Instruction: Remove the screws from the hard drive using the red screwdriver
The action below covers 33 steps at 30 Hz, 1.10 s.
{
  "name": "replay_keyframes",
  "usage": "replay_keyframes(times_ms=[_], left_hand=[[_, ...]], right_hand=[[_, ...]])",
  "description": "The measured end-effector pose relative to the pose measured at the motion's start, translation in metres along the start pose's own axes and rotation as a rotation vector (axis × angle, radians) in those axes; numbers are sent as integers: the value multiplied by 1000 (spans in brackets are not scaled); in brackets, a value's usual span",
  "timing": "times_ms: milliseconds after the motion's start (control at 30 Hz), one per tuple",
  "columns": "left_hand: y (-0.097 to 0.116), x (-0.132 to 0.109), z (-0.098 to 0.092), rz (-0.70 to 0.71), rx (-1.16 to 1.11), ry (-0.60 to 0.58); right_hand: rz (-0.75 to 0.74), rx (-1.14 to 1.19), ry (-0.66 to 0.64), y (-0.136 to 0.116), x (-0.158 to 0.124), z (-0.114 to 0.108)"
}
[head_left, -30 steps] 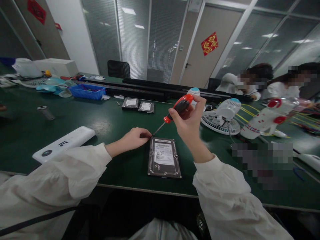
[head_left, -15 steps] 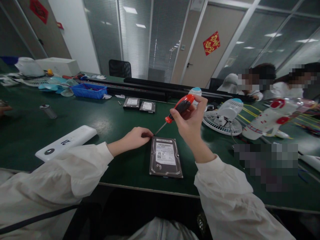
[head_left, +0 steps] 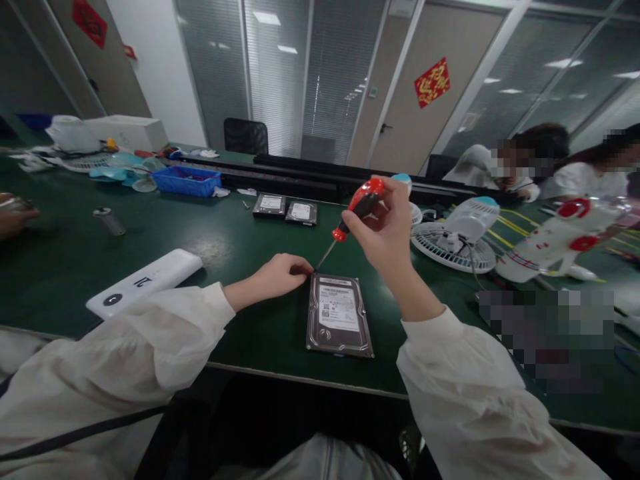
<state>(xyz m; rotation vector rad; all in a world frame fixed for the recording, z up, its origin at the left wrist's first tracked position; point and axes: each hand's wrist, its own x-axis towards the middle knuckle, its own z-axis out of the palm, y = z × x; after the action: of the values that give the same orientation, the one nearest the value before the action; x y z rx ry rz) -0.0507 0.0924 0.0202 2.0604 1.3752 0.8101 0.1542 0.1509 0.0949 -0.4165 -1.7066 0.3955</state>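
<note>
A hard drive (head_left: 339, 313) lies flat on the green table in front of me, its white label facing up. My right hand (head_left: 387, 227) is closed round the red and black handle of a screwdriver (head_left: 364, 205). The tool slants down to the left, its tip at the drive's far left corner. Beside that corner is my left hand (head_left: 275, 279), thumb and fingers pinched together by the tip. Whatever the pinch holds, if anything, is too small to make out.
Farther back lie two more hard drives (head_left: 270, 205) and a blue basket (head_left: 187, 181). A white power bank (head_left: 145, 283) and a metal cylinder (head_left: 109, 221) are at left. Right are a fan (head_left: 453, 247) and a bottle (head_left: 545, 243). Another person's hand (head_left: 15, 217) shows at the left edge.
My view has shifted slightly, so the scene sits farther right. The screwdriver stands a little more upright, its tip still at the same corner. My left hand keeps its pinch there.
</note>
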Motion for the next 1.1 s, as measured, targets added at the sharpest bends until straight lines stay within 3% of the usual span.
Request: replay_keyframes(times_ms=[200, 333, 600, 767, 967, 1100], left_hand=[[2, -1, 0, 7, 17, 6], [1, 0, 0, 12, 0, -2], [4, 0, -1, 11, 30, -3], [2, 1, -1, 8, 29, -7], [4, 0, -1, -7, 21, -1], [6, 0, -2, -11, 35, -3]], right_hand=[[-47, -343, -241, -18, 27, 9], [-16, -538, -246, -28, 37, 19], [-79, -509, -306, -21, 44, 7], [-100, -590, -222, -25, 48, 0], [-82, -570, -356, -38, 50, 1], [-76, -586, -293, -36, 48, 2]])
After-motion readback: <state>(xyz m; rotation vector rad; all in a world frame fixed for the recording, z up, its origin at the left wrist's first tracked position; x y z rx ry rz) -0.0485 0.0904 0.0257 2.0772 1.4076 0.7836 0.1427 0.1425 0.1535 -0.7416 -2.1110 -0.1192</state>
